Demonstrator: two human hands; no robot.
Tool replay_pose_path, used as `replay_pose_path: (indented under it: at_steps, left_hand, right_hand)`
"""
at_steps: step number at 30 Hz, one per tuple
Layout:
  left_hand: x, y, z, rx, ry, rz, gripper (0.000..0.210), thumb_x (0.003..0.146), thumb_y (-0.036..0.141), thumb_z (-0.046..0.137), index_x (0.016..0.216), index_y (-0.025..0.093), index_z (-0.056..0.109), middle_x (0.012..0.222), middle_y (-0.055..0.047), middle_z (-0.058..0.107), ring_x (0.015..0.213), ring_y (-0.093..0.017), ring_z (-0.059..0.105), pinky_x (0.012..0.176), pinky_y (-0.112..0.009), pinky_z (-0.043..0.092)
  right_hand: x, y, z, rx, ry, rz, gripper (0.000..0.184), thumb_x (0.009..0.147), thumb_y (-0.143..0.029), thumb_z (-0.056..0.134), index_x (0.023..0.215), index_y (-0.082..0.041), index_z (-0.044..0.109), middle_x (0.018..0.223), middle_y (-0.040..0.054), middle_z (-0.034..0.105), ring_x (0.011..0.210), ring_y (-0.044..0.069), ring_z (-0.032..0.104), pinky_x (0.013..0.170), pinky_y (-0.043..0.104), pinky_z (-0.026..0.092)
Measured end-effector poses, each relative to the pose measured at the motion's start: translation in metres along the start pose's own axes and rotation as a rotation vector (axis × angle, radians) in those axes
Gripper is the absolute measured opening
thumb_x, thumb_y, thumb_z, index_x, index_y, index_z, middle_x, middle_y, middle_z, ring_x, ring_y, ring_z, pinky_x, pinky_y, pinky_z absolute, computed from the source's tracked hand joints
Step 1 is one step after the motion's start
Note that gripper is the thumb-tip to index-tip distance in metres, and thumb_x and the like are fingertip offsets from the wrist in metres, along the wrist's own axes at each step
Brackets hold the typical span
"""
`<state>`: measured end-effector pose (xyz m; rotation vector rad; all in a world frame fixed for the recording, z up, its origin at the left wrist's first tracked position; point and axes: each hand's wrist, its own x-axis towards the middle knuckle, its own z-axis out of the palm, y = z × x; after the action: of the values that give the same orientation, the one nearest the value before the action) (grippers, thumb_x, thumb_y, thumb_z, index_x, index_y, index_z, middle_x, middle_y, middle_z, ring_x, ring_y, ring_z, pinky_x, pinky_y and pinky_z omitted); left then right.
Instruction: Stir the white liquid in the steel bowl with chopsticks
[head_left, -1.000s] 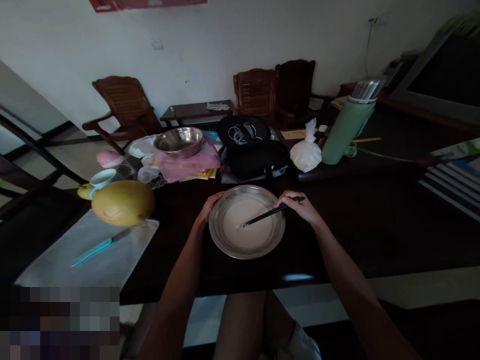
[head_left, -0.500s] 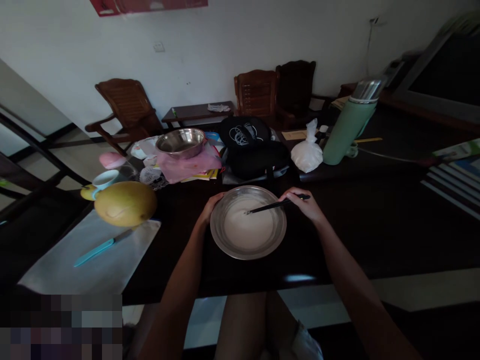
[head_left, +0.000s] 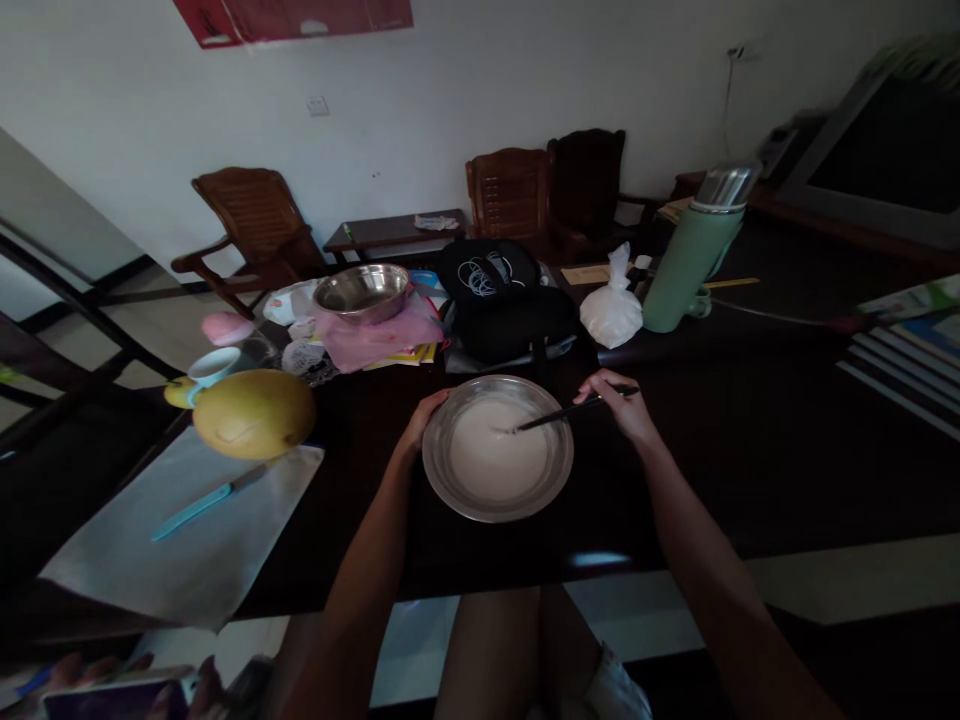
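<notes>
Head view: nearest you, one metal bowl (head_left: 442, 475) sits on the dark table (head_left: 750, 450), close to its front edge and between your hands, with pale liquid (head_left: 495, 465) inside. Expect stiff, thin walls and most of the weight in the liquid, so a tilt would probably slosh it. Smooth metal may slip under wet fingers; take hold at the rim, on opposite sides. Your left hand (head_left: 425, 420) curves against the bowl's left outside; you cannot tell how firmly, as the fingertips are hidden. Your right hand (head_left: 622, 405) is closed around the upper end of the dark chopsticks (head_left: 559, 414), tips in the liquid; they should feel light and rigid. They lie too close together to count.

To your left, count one sheet (head_left: 172, 580), one blue-handled knife (head_left: 196, 510) on it, one large yellow fruit (head_left: 255, 412) and, farther off, one pale cup (head_left: 216, 366). Beyond the bowl are one black bag (head_left: 517, 325), one tied bag of white contents (head_left: 611, 312), one green flask (head_left: 690, 268) and a second metal bowl (head_left: 382, 308). Farthest, three wooden chairs (head_left: 247, 215) stand near the wall.
</notes>
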<state>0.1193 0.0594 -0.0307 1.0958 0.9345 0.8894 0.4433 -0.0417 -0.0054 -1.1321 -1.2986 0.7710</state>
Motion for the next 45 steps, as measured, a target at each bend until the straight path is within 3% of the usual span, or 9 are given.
replay_pose_path:
  at_steps: [2,6,12,18,24,30,36,42,45]
  left_hand:
    - [0.0,0.0,0.001,-0.012,0.008,0.003,0.04,0.062,0.045,0.072,0.089,0.016,0.078,0.094,-0.006,0.077,0.094,-0.027,0.067,0.091,-0.036,0.047]
    - [0.0,0.002,0.003,0.005,0.01,-0.005,0.038,0.064,0.044,0.07,0.089,0.016,0.077,0.092,-0.006,0.077,0.096,-0.028,0.067,0.091,-0.036,0.047]
    - [-0.006,0.006,0.007,0.014,0.013,-0.026,0.041,0.068,0.044,0.067,0.095,0.015,0.077,0.095,-0.006,0.077,0.1,-0.029,0.066,0.094,-0.038,0.047]
    - [-0.003,0.005,0.004,0.044,-0.006,-0.004,0.042,0.067,0.046,0.067,0.094,0.015,0.077,0.096,-0.007,0.077,0.104,-0.031,0.065,0.096,-0.04,0.046]
    - [-0.002,0.005,0.004,0.056,0.006,0.021,0.043,0.063,0.047,0.069,0.091,0.015,0.077,0.098,-0.008,0.077,0.106,-0.032,0.064,0.096,-0.041,0.046]
    - [-0.004,0.006,0.007,0.045,-0.004,-0.004,0.046,0.064,0.047,0.069,0.096,0.015,0.077,0.1,-0.008,0.077,0.106,-0.033,0.065,0.096,-0.04,0.047]
    - [-0.001,0.003,0.003,0.048,-0.013,0.018,0.043,0.066,0.047,0.068,0.094,0.015,0.077,0.1,-0.008,0.077,0.107,-0.032,0.065,0.097,-0.04,0.045]
    - [0.001,0.0,-0.001,0.065,-0.007,0.047,0.043,0.064,0.049,0.07,0.092,0.016,0.077,0.103,-0.007,0.076,0.109,-0.032,0.063,0.099,-0.039,0.044]
    - [0.001,0.0,-0.001,0.081,0.004,0.035,0.044,0.064,0.049,0.07,0.093,0.016,0.077,0.102,-0.007,0.077,0.107,-0.032,0.064,0.096,-0.038,0.045]
  right_hand:
    - [-0.001,0.0,0.0,0.049,-0.071,0.036,0.037,0.087,-0.053,0.06,0.071,-0.022,0.07,0.061,0.0009,0.071,0.061,0.018,0.067,0.068,0.031,0.051]
    - [-0.001,-0.004,0.008,-0.009,-0.268,-0.001,0.038,0.086,-0.054,0.061,0.074,-0.021,0.075,0.074,0.0043,0.075,0.075,0.02,0.07,0.076,0.032,0.052]
    - [0.0,-0.002,0.0,0.003,-0.058,0.038,0.035,0.087,-0.052,0.061,0.074,-0.021,0.072,0.066,0.0023,0.073,0.068,0.019,0.069,0.073,0.032,0.052]
    - [-0.001,-0.007,0.009,-0.007,-0.272,0.025,0.038,0.084,-0.056,0.062,0.074,-0.021,0.074,0.074,0.0045,0.076,0.075,0.021,0.071,0.076,0.034,0.054]
    - [0.0,-0.003,0.003,0.001,-0.06,0.043,0.037,0.085,-0.055,0.063,0.073,-0.021,0.072,0.066,0.0025,0.073,0.068,0.02,0.07,0.074,0.033,0.053]
    - [-0.002,-0.007,0.007,0.014,-0.274,0.022,0.035,0.084,-0.053,0.064,0.074,-0.021,0.074,0.072,0.004,0.075,0.073,0.02,0.071,0.074,0.032,0.053]
    - [0.0,0.0,0.0,0.011,-0.053,0.037,0.036,0.086,-0.053,0.062,0.072,-0.021,0.071,0.066,0.002,0.073,0.068,0.019,0.07,0.074,0.032,0.053]
    - [-0.002,-0.004,0.007,0.041,-0.233,0.051,0.037,0.082,-0.057,0.065,0.075,-0.021,0.073,0.07,0.0034,0.075,0.071,0.021,0.071,0.074,0.034,0.055]
    - [0.0,-0.005,0.005,-0.01,-0.148,0.034,0.036,0.082,-0.056,0.065,0.075,-0.022,0.073,0.075,0.0038,0.076,0.078,0.021,0.071,0.08,0.035,0.054]
